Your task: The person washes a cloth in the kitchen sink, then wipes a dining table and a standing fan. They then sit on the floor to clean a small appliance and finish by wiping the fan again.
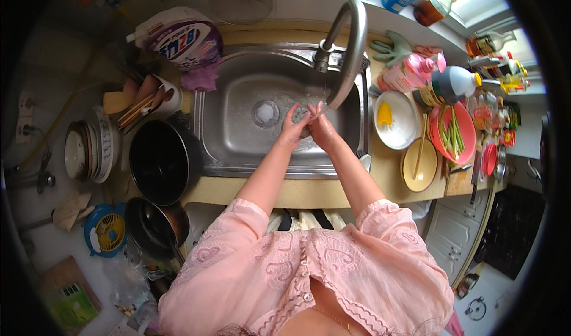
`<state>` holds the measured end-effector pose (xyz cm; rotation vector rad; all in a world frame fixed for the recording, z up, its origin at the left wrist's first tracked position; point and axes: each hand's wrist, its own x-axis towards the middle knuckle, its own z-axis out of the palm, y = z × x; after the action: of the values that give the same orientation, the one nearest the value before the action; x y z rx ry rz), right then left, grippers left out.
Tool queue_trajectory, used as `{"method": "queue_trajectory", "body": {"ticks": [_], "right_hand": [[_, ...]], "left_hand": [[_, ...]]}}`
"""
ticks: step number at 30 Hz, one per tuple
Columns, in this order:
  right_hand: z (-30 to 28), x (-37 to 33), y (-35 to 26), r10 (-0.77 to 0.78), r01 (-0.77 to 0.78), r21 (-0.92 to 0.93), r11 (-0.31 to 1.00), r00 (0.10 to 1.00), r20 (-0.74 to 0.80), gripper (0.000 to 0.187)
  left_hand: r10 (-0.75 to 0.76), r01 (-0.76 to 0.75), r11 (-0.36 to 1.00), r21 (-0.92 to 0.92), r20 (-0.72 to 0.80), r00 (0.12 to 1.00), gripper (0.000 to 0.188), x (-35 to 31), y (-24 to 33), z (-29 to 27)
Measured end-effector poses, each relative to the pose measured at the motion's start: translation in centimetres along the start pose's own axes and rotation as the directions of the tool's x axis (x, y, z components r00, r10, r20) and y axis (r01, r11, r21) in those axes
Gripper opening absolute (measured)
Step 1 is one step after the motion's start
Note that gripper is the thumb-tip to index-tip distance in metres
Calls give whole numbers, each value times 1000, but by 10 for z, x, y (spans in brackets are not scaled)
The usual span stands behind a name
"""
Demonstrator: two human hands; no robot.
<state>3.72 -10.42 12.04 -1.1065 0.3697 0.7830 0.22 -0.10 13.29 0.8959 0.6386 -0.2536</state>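
Observation:
My left hand (293, 127) and my right hand (322, 128) are close together over the steel sink (235, 107), right of its drain (266, 113). Both look wet, and a little water seems to fall around the fingertips below the curved faucet (358, 44). The left fingers stretch out, some reaching toward the right hand. The right hand's fingers point up and away from me. I make out no object in either hand, though the gap between the palms is partly hidden.
Right of the sink stand a white bowl (397, 122) with a yellow piece, a yellow bowl (419, 166), a pink basin (461, 137) of green stalks and several bottles. On the left are a black pot (163, 160), a utensil holder (171, 95) and a detergent bag (184, 38).

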Motion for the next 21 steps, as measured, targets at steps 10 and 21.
{"method": "queue_trajectory", "body": {"ticks": [10, 21], "right_hand": [[1, -1, -82, -805, 482, -822, 303, 592, 50, 23], [14, 33, -98, -817, 524, -821, 226, 561, 133, 20]], "left_hand": [[-199, 199, 980, 10, 15, 980, 22, 26, -17, 0], [-294, 293, 955, -35, -26, 955, 34, 27, 0, 15]]}}
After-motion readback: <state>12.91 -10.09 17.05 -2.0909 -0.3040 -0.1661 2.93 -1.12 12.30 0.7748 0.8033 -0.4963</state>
